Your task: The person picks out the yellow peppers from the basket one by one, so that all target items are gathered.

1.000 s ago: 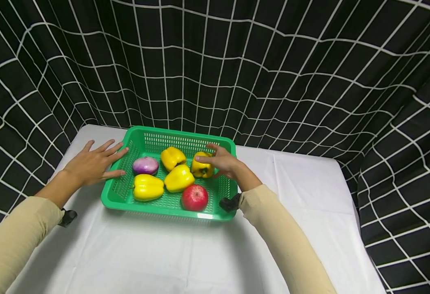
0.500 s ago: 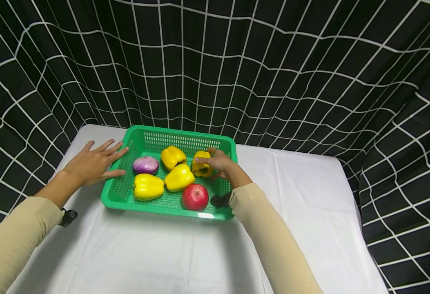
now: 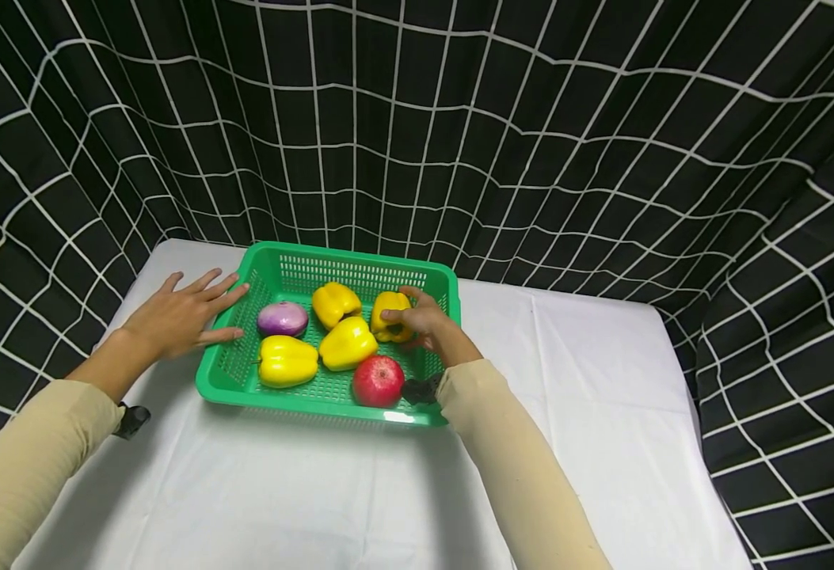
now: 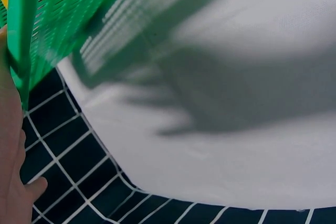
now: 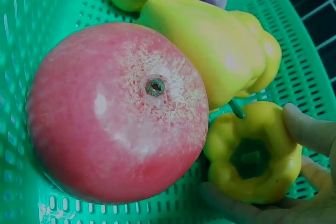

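Above white cloth [image 3: 588, 380], the right hand [image 3: 427, 318] curls around a yellow pepper [image 5: 252, 156].

basket [image 3: 295, 402]: smooth, shiny plastic | peppers [image 5: 253, 153]: smooth, glossy | red fruit [image 5: 118, 114]: glossy | tablecloth [image 3: 260, 491]: matt cloth

Basket [image 3: 284, 402]: accessible overhead, right hand [image 3: 428, 321] blocking right end. Floor gap between pomegranate [image 3: 378, 381] and front-left pepper [image 3: 288, 362].

White-draped table [image 3: 602, 380], 1 green slotted basket [image 3: 302, 404] on it, near the far edge
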The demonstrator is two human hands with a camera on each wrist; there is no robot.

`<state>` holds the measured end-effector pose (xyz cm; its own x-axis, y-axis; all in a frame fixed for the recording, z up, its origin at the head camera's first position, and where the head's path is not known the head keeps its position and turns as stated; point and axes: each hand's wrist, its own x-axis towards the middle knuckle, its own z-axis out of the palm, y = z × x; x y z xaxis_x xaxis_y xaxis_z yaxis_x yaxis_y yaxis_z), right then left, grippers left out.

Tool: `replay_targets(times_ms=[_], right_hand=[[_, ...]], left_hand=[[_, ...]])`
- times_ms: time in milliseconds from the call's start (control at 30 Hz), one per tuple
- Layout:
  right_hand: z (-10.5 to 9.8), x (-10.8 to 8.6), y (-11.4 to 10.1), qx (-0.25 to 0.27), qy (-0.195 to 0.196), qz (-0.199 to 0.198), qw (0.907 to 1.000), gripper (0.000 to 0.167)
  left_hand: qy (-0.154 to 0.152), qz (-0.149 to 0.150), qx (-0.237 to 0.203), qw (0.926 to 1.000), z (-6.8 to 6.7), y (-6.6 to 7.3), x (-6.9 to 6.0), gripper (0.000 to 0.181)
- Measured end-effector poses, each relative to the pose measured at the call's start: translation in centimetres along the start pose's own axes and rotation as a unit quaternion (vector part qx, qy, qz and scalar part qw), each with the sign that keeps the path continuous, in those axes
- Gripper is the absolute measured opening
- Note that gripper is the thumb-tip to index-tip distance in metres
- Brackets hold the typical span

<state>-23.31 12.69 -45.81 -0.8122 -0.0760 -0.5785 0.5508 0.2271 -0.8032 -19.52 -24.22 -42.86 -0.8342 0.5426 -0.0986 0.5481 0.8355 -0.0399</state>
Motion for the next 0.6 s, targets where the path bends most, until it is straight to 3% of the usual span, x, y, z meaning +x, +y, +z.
replay_targets(times_ms=[600], right_hand=[[-0.23,-0.27,-0.36,-0.003,-0.005,-0.008,0.9999,0.069]], left_hand=[[-0.009,-0.003,-0.008,0.9999,0.04,-0.1,0.05,0.078]])
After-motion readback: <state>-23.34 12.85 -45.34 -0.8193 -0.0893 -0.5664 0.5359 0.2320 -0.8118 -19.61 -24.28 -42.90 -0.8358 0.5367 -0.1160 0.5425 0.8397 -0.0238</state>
